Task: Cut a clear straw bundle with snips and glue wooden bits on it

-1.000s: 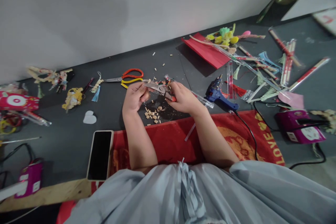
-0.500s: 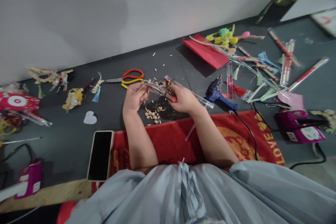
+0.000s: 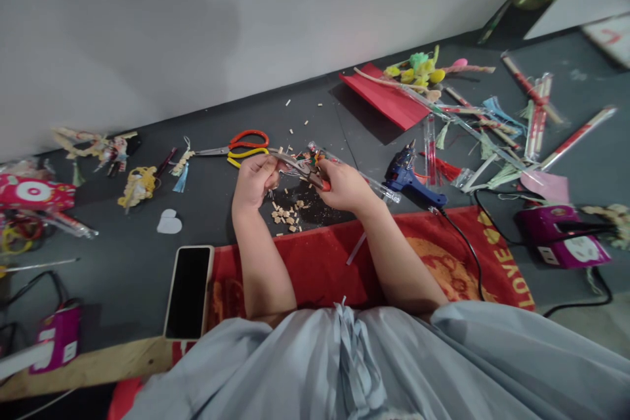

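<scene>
My right hand [image 3: 347,185] is closed around the orange-red handle of metal pliers [image 3: 304,172], whose jaws point left. Right at the tip of those jaws, my left hand [image 3: 254,180] is closed in a pinch; a small pale bit shows by its fingertips, too small to name for sure. Below the hands lies a pile of small wooden pieces [image 3: 285,215] on the dark table. Just behind my left hand rest scissors [image 3: 249,147] with one red and one yellow handle loop. A clear plastic packet, partly hidden, lies behind the pliers.
A blue glue gun [image 3: 412,180] with a black cord lies to the right. A red towel [image 3: 325,262] and a phone [image 3: 188,292] are at the near edge. Red card [image 3: 386,95], wrapped sticks [image 3: 539,118] and tassels fill the far right. Purple boxes [image 3: 564,236] stand on both sides.
Almost nothing differs. Both hands and the pliers keep nearly the same place, with only a very slight shift of my left hand.
</scene>
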Demonstrator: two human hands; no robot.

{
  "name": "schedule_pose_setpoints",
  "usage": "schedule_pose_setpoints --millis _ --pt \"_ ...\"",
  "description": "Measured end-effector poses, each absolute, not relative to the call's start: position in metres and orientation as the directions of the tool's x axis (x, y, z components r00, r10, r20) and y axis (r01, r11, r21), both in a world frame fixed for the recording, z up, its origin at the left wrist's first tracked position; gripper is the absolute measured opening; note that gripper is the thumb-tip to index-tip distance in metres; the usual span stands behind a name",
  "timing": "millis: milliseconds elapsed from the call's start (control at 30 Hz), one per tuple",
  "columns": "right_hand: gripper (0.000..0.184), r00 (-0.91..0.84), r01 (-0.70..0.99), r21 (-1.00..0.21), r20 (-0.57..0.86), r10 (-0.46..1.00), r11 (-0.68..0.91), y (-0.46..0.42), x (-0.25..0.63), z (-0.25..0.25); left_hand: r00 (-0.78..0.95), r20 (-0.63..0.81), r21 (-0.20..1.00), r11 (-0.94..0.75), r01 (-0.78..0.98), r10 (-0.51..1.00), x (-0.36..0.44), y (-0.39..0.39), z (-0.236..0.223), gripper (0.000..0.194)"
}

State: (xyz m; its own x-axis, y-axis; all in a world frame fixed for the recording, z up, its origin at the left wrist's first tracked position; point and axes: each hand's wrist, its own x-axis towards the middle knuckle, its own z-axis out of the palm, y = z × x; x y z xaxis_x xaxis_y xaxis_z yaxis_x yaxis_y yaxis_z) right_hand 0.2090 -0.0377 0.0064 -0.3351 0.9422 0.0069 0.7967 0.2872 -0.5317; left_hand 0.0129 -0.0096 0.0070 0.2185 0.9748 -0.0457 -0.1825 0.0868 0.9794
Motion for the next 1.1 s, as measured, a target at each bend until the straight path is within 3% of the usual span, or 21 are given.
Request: schedule_pose_setpoints --millis 100,233,433,767,1100 --pt "0.020 -0.292 0.808 -0.520 0.058 0.955 0.278 -0.037 0.206 0.003 0.125 -0.013 0.984 0.035 -0.174 0.992 0.015 -0.006 0.006 0.036" --pt "0.021 -0.264 0.805 -0.523 0.106 0.959 0.279 -0.036 0.204 -0.002 0.002 0.066 0.998 -0.066 -0.026 0.998 0.019 -0.002 0.006 0.033" --pt "0.021 -0.302 0.770 -0.555 0.118 0.946 0.315 -0.036 0.205 -0.006 -0.001 0.112 0.987 -0.111 0.116 0.994 0.017 -0.005 0.009 0.031" --pt "0.020 -0.428 0.723 -0.565 0.086 0.900 0.398 -0.037 0.212 0.003 0.105 0.023 0.992 -0.010 -0.126 0.994 0.012 -0.010 0.010 0.019" --pt "0.027 -0.438 0.717 -0.556 0.111 0.892 0.421 -0.040 0.217 0.019 0.245 -0.029 0.954 0.100 -0.282 0.969 0.010 -0.014 0.010 0.026"
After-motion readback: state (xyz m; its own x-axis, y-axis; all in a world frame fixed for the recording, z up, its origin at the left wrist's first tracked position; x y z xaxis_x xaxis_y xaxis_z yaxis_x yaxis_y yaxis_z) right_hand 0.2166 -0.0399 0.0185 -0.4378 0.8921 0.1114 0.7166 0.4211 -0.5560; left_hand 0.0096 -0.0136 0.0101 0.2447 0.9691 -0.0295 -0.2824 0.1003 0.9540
